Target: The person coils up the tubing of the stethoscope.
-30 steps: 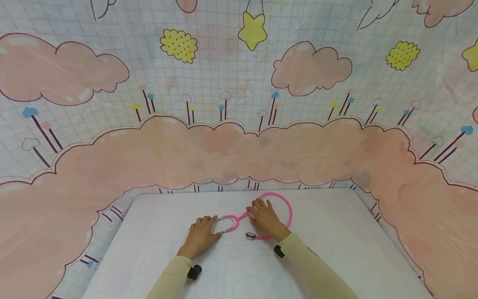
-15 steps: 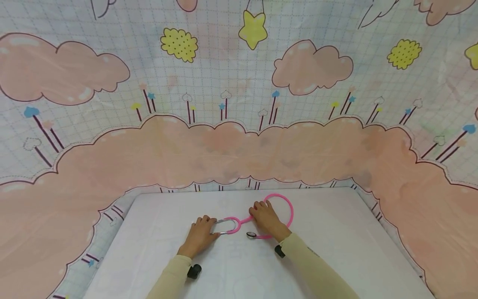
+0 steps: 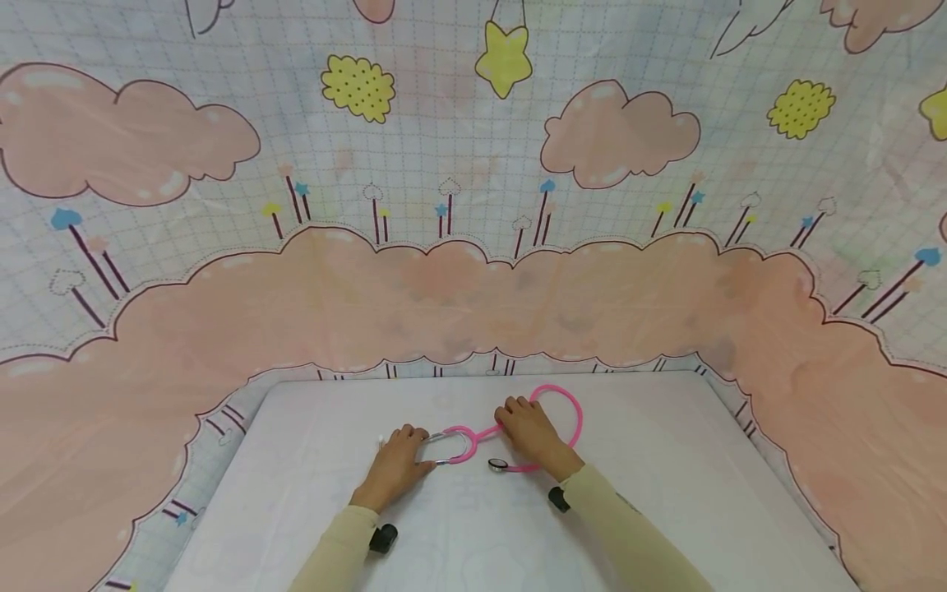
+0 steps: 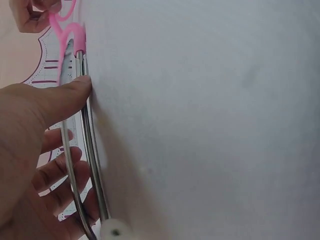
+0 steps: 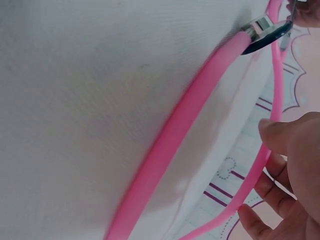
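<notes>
A pink stethoscope (image 3: 580, 418) lies across the white table, its tubing curving in a loop at the right. My left hand (image 3: 399, 464) holds its metal ear tubes (image 4: 91, 150), the thumb over the near one and the fingers curled by the other. One pale ear tip (image 4: 115, 231) shows low in the left wrist view. My right hand (image 3: 534, 437) pinches the pink tubing (image 5: 255, 167) between thumb and fingers, to the right of the fork. Nearer me than that hand lies the round chest piece (image 3: 498, 466), dark-rimmed and silvery.
The white tabletop (image 3: 459, 534) has its far edge just beyond the tubing loop. Behind and around it hangs a patterned cloth (image 3: 444, 304) with clouds and stars. A small black device (image 3: 383, 538) sits at the left wrist, another (image 3: 558, 498) at the right.
My right hand has shifted slightly right, its fingers drawn closer together on the tubing. The fork and loop have slid a little right with it. My left hand has barely moved.
</notes>
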Tool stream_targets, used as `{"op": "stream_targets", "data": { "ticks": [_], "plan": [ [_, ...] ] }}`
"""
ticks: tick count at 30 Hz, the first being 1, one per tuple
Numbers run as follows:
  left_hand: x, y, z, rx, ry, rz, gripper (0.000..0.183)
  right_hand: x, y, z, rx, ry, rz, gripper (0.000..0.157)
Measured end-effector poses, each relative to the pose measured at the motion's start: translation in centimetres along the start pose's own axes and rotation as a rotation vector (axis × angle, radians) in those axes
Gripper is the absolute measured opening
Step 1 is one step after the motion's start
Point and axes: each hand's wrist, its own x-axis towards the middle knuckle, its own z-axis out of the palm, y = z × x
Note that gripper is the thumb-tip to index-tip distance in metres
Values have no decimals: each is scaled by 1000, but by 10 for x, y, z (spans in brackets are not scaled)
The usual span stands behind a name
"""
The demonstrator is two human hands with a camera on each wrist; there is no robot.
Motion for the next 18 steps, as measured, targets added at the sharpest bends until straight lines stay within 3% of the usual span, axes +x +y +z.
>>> {"op": "stream_targets", "data": {
  "ticks": [18],
  "plan": [
    [6, -5, -2, -41, -4, -27, 50, -4, 3, -11, 47, 179, -32, 15]
  ]
}}
